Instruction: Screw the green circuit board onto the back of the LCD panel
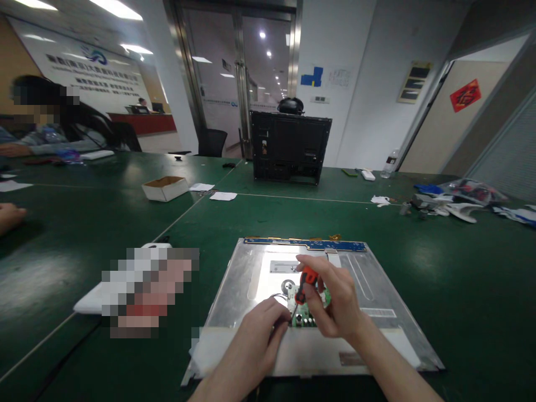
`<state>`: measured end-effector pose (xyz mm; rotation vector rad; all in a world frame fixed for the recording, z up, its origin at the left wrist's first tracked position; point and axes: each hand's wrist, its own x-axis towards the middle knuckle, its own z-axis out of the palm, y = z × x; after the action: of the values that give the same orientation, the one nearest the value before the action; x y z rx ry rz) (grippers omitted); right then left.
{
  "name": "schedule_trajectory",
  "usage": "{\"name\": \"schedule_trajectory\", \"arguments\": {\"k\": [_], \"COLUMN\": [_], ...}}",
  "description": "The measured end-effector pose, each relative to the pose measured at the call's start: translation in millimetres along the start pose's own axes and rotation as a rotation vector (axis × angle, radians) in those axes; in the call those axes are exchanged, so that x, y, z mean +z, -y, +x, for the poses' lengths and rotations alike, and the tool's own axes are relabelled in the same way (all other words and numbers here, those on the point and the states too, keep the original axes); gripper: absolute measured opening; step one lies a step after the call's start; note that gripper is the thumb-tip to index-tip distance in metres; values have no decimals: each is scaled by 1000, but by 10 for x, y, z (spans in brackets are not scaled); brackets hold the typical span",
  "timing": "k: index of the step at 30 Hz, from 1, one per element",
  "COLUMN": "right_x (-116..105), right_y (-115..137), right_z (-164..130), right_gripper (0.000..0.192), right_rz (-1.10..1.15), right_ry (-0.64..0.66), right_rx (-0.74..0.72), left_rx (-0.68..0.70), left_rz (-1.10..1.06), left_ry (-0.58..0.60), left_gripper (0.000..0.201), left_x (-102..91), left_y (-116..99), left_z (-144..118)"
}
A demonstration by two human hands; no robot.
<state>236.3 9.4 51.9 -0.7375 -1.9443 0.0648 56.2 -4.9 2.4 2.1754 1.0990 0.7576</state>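
Low in the middle of the frame, the right hand (335, 301) is curled tight around a small screwdriver (305, 285) with an orange-red handle, its dark shaft slanting down and to the left onto a little green circuit board (305, 312). That board sits on the back of a bare metal display panel (377, 290), which lies flat on the green table (460, 268) across the bottom centre of the picture. The left hand (255, 340) comes in from the lower edge, fingers bunched together and resting at the board's left side, seemingly pinning it or something small there; what lies under the fingertips is hidden, so I can't tell whether it pinches anything. To do this well, I'd say the driver wants to stand more in line with the screw than it leans now, pressed down firmly, with the other hand keeping the board from shifting and staying clear of the tip. A strip of blue circuit board (305, 244) runs along the panel's far edge. Further up the frame stand a black computer chassis (290, 146) and, to the left, an open white cardboard box (164, 187). Another person sits at the upper left, and a hand (10, 215) lies at the left edge.
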Motion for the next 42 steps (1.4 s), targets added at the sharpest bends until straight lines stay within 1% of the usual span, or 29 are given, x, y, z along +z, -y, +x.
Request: {"name": "schedule_trajectory", "arguments": {"k": [6, 9, 12, 17, 19, 21, 23, 25, 27, 28, 30, 32, 34, 38, 42], "right_x": [53, 66, 53, 11, 7, 4, -16, -68, -146, -188, -257, -287, -273, -187, -172], "right_y": [-25, -45, -45, -14, -6, -1, 10, 40, 93, 124, 186, 235, 268, 313, 331], "right_z": [6, 5, 4, 2, 6, 24, 67, 145, 256, 320, 456, 579, 671, 754, 773], "right_gripper": [30, 28, 28, 34, 34, 30, 22, 14, 9, 11, 31, 49, 53, 34, 25], "right_rz": [-102, -110, -93, -53, -58, -84, -108, -137, -205, -266, -407, -497, -539, -612, -620], "right_ry": [-79, -109, -98, -26, -17, -27, -11, 71, 216, 300, 462, 591, 656, 697, 772], "right_rx": [-46, -57, -53, -28, -19, -7, 12, 48, 88, 104, 145, 186, 191, 194, 168], "left_rx": [4, 11, 17, 18, 15, 16, 13, 7, 5, 6, 7, 7, 6, 9, 10], "left_rz": [-8, -26, -25, 1, 15, 26, 32, 32, 31, 30, 30, 30, 33, 37, 29], "left_ry": [3, 5, 0, 6, -1, -2, 3, 4, 7, 7, 7, 9, 15, 32, 30], "left_gripper": [15, 17, 18, 16, 15, 15, 14, 14, 15, 15, 15, 15, 15, 15, 15], "left_x": [7, 21, 28, 21, 20, 19, 18, 16, 14, 14, 16, 18, 20, 22, 21], "left_y": [9, 35, 53, 41, 36, 35, 38, 41, 43, 44, 48, 55, 65, 86, 87], "left_z": [-1, -9, -16, -16, -11, -7, -4, -3, -4, -5, -4, -2, 2, 7, 3]}}
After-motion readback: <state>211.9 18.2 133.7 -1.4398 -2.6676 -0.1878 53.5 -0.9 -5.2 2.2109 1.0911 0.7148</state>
